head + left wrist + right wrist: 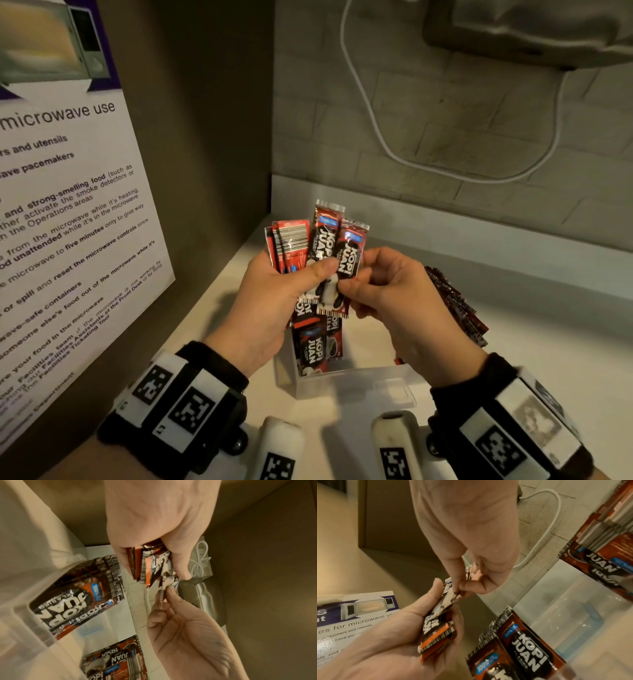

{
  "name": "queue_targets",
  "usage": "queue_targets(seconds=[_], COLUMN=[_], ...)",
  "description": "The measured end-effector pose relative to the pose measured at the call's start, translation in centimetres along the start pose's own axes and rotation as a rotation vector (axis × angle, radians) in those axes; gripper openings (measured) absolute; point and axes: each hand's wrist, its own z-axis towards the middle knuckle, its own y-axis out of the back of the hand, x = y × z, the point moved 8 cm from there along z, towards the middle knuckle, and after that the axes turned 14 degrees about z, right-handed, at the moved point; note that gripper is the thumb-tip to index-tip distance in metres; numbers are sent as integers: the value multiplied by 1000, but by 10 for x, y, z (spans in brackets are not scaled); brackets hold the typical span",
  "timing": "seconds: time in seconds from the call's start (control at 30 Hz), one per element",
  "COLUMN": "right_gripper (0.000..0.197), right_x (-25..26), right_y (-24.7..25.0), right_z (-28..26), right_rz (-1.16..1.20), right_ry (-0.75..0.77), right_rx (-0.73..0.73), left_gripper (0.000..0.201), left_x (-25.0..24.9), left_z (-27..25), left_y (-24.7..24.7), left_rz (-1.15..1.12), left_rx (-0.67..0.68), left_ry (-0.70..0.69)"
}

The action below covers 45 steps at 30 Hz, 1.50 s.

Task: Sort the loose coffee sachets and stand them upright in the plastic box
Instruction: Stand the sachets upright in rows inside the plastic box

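Observation:
My left hand (274, 294) grips a fanned bundle of red-and-black Kopi Juan sachets (301, 240), thumb pressed across their fronts, above the clear plastic box (356, 380). My right hand (387, 291) pinches the lower edge of the rightmost sachet (349, 260) of that fan. Inside the box, at its left end, a few sachets (313, 346) stand upright. A loose pile of sachets (455, 305) lies on the counter behind my right hand. The left wrist view shows the bundle (154, 563) held between both hands, and the right wrist view shows the pinch on the sachet (453, 592).
A dark side panel with a microwave-use poster (68, 219) closes off the left. A white cable (376, 120) hangs on the tiled back wall under a grey appliance (534, 31). The pale countertop (548, 342) extends to the right.

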Motion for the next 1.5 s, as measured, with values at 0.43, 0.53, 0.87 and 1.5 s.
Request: queue_targets(seconds=[0.43, 0.53, 0.87, 1.5], right_gripper=[15, 18, 11, 43], right_x=[-2, -9, -65, -69], right_y=[34, 45, 24, 20], right_z=[6, 4, 16, 11], right_rz=[167, -210, -796, -821], right_ry=[-52, -113, -215, -211], right_rx=[-179, -150, 91, 152], left_gripper=[19, 26, 45, 41], left_x=[3, 14, 46, 52], left_z=[1, 2, -12, -13], left_y=[27, 45, 46, 44], left_rz=[122, 195, 309, 284], left_rx=[-111, -140, -41, -41], left_ry=[76, 139, 321, 342])
